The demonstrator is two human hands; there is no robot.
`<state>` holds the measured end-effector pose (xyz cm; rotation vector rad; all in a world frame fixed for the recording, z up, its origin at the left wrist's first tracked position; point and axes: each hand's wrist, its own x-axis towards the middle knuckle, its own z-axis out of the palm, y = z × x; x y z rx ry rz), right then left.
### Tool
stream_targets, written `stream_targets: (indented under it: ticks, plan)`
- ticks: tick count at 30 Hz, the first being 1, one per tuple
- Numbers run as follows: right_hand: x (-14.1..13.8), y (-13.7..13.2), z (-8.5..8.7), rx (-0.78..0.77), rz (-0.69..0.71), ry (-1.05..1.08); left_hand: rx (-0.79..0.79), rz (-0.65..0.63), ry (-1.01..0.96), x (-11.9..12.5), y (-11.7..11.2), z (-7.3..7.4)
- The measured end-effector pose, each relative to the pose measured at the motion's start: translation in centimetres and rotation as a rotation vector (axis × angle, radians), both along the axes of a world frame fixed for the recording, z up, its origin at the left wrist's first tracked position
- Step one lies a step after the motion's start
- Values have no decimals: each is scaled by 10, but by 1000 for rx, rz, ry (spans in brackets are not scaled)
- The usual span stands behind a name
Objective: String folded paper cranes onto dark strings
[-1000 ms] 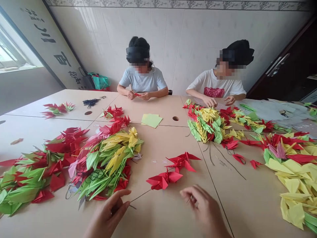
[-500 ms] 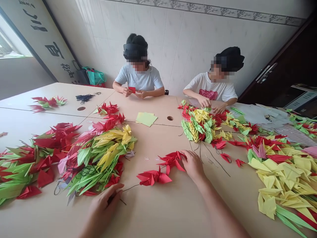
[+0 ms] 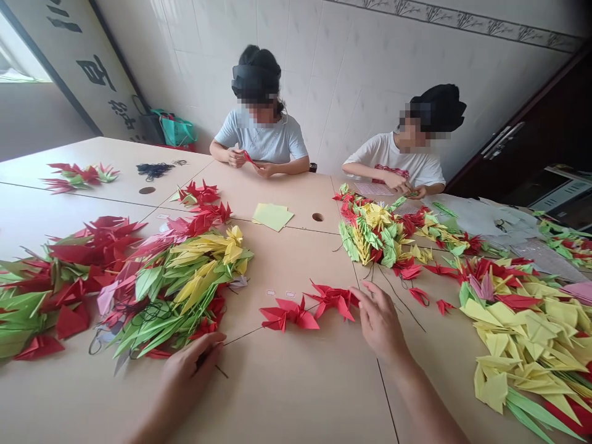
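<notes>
My left hand (image 3: pixel 197 357) is closed in a pinch on a thin dark cord (image 3: pixel 243 337), whose loose end sticks out below the fingers. The cord runs right to a red folded paper crane (image 3: pixel 289 316) on the table. Beyond it, on the same cord, lies a second cluster of red folded paper (image 3: pixel 333 300). My right hand (image 3: pixel 382 324) is at this cluster's right tip, its fingers apart; whether a fingertip touches the paper I cannot tell.
Heaps of red, green and yellow folded paper lie left (image 3: pixel 180 277) and right (image 3: pixel 522 333). Yellow-green paper sheets (image 3: pixel 272 217) lie mid-table near a round hole (image 3: pixel 317 217). Across the table sit two people, one (image 3: pixel 259 139) handling red paper, the other (image 3: pixel 402 160) beside a colourful heap (image 3: pixel 370 228).
My right hand has moved slightly right and down, its fingers loosening from the red paper. The red cranes sit higher and the cord is straighter. The view has tilted a little.
</notes>
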<state>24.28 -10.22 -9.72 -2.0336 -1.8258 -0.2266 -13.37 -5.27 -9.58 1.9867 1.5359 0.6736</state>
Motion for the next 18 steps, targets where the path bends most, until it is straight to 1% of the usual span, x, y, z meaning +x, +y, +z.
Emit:
stream_targets:
  ticks: [2,4,9,12,14,18]
  plan:
    - [-8,-1,5,-17,78,-50,-6,0,3,1,0,1]
    - [-12,-1,8,-39,120,-92,-14,1,6,1,0,3]
    - [-17,1,16,-45,106,-154,-18,-4,-5,4,-1,6]
    - [-26,2,20,-42,141,-175,-16,3,-2,4,-1,5]
    - [-31,5,20,-51,169,-188,-14,2,3,3,-1,3]
    - [-35,8,14,-78,203,-204,-1,-12,5,1,-2,-2]
